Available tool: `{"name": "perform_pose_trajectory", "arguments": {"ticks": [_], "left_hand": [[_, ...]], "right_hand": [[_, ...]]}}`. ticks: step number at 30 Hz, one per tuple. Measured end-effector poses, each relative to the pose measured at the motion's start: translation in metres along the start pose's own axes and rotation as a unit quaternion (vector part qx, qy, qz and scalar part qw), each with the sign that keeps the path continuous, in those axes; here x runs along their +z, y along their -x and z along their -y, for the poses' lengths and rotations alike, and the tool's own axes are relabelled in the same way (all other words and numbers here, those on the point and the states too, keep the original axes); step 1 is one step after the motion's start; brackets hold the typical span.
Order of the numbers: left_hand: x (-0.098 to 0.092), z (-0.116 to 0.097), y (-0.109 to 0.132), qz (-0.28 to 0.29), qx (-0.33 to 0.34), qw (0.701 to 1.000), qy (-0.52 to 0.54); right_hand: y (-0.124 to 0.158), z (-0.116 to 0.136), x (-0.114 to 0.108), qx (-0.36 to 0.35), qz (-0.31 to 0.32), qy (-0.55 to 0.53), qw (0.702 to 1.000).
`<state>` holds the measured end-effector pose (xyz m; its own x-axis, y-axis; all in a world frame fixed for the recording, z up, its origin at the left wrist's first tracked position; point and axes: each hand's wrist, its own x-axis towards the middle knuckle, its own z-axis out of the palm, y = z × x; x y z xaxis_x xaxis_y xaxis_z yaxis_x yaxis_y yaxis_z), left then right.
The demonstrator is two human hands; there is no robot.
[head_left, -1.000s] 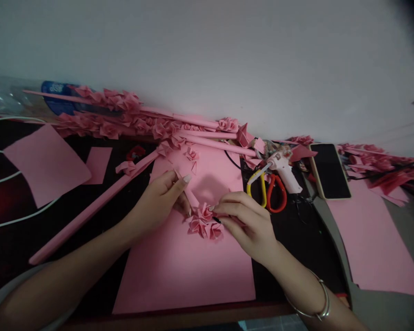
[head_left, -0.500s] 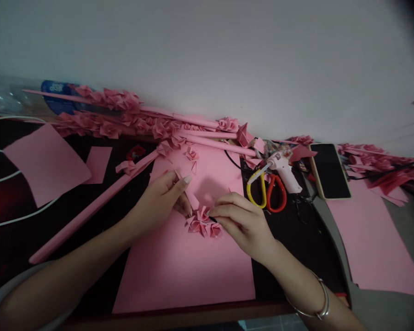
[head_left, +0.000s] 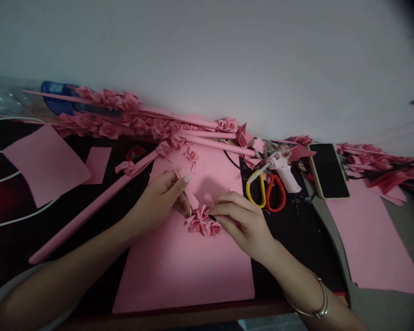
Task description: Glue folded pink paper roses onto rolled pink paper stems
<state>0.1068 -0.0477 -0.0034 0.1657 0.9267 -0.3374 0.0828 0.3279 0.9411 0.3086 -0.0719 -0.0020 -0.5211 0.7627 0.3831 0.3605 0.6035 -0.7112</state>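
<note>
A cluster of folded pink paper flowers (head_left: 204, 226) is held between my hands, above a large pink paper sheet (head_left: 179, 280). My left hand (head_left: 163, 195) is closed on the flowers' pink paper stem (head_left: 192, 198), which slants up from the cluster; the lower fingertips touch the flowers' left side. From the right, my right hand (head_left: 243, 220) pinches the upper right flower with its thumb and fingers. A small dark tip shows at these fingers; I cannot tell what it is. Behind my hands a loose paper flower (head_left: 191, 155) lies on the sheet.
Scissors with yellow and red handles (head_left: 275, 193) and a white glue gun (head_left: 283, 172) lie to the right, before a phone (head_left: 329, 171). A long pink paper tube (head_left: 86, 214) slants across the dark table at left. Finished flower stems (head_left: 120, 124) line the wall.
Almost nothing differs. Both hands keep their hold on the flower cluster, and the view has shifted very slightly.
</note>
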Motion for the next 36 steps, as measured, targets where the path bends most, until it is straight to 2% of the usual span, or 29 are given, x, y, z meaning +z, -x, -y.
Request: {"name": "perform_pose_trajectory", "arguments": {"ticks": [10, 19, 36], "left_hand": [[0.0014, -0.0053, 0.0041, -0.026, -0.024, 0.998, 0.051], [0.0024, -0.0076, 0.0050, -0.042, -0.046, 0.996, 0.061], [0.0003, -0.0035, 0.0028, -0.032, -0.051, 0.992, 0.111]], "right_hand": [[-0.0009, 0.0061, -0.0009, -0.021, -0.029, 0.037, 0.999], [0.0024, 0.0047, 0.0026, 0.015, 0.008, 0.088, 0.996], [0.0004, 0.0056, 0.0058, 0.016, -0.018, 0.017, 1.000]]}}
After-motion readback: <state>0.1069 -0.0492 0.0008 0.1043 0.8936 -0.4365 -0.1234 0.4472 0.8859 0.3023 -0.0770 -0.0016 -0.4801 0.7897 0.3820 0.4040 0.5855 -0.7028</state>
